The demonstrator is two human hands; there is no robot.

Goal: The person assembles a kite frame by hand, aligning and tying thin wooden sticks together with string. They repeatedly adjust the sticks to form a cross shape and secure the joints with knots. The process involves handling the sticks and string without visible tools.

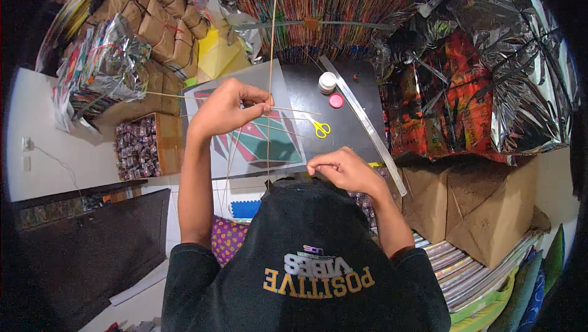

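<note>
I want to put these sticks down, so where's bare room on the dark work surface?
Bare patches: dark surface between the yellow-handled scissors and the long metal ruler, and above the white jar. Crowded: the kite sheet under the left hand, and foil bundles right of the ruler.

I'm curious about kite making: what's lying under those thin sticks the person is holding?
Under the crossed thin sticks lies a grey sheet with a red-and-green kite pattern on a dark tabletop. The left hand and right hand cover parts of it.
</note>
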